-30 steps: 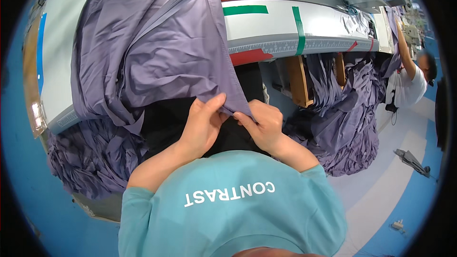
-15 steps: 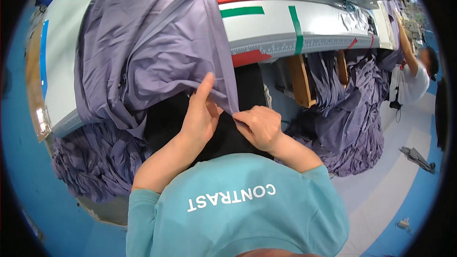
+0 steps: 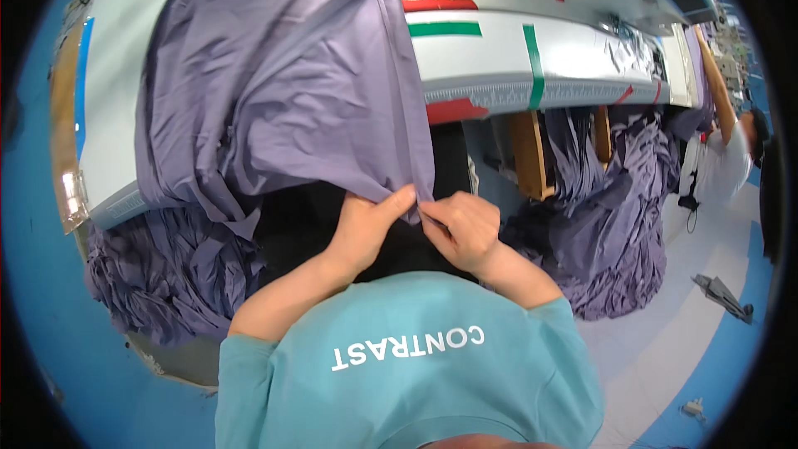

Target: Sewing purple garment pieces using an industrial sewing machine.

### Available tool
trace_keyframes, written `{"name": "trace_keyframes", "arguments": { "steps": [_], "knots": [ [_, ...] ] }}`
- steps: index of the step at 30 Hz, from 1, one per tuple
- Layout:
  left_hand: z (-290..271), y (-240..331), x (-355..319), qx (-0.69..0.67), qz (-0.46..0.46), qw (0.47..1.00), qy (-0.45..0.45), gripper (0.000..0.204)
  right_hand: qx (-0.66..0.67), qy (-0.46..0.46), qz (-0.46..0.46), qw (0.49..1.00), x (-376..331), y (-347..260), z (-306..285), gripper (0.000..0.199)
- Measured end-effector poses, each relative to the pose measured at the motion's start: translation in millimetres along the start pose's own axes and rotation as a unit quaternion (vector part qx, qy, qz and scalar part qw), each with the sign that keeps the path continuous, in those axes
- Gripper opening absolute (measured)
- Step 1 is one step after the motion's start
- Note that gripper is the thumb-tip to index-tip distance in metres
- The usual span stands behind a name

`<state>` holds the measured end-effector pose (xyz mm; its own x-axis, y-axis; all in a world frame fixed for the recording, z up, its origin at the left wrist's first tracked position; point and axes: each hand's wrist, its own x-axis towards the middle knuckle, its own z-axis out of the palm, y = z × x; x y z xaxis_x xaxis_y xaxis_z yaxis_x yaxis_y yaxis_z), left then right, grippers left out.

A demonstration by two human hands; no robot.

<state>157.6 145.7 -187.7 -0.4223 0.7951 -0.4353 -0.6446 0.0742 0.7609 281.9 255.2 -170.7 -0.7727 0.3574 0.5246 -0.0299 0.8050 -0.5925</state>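
Note:
A large piece of purple-grey fabric (image 3: 307, 108) drapes over the front of the white table and hangs toward me. Its long folded edge runs down from the tabletop to my hands. My left hand (image 3: 370, 224) pinches the lower end of that edge between thumb and fingers. Right beside it, my right hand (image 3: 461, 229) is closed on the corner of the same edge, fingers curled under. The two hands nearly touch, and the fabric is drawn fairly taut above them. The fingers of my left hand are partly hidden behind the cloth.
The white table (image 3: 490, 50) has a ruler strip (image 3: 499, 98) along its front and red and green tape marks. Heaps of purple fabric lie below at left (image 3: 166, 274) and right (image 3: 615, 241), near a wooden post (image 3: 532, 154). A co-worker (image 3: 723, 158) stands at far right.
My left hand has moved right and down, from open beside the cloth to pinching its edge next to my right hand. The view has shifted slightly.

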Motion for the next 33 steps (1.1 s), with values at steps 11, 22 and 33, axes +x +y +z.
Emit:
{"name": "trace_keyframes", "arguments": {
  "steps": [11,22,33],
  "knots": [
    [5.1,3.6,-8.1,0.104,0.040,0.994,0.003,0.025,-0.040,0.033,-0.049,0.998,-2.5,2.5,-0.4,0.022],
    [3.7,2.6,-10.7,0.114,0.064,0.991,0.005,0.019,-0.044,-0.013,-0.038,0.998,-3.1,2.5,-5.3,0.020],
    [-0.4,9.9,-1.9,0.125,-0.037,0.991,-0.017,0.018,-0.077,-0.090,-0.216,0.969,38.1,48.6,0.9,0.019]
  ]
}}
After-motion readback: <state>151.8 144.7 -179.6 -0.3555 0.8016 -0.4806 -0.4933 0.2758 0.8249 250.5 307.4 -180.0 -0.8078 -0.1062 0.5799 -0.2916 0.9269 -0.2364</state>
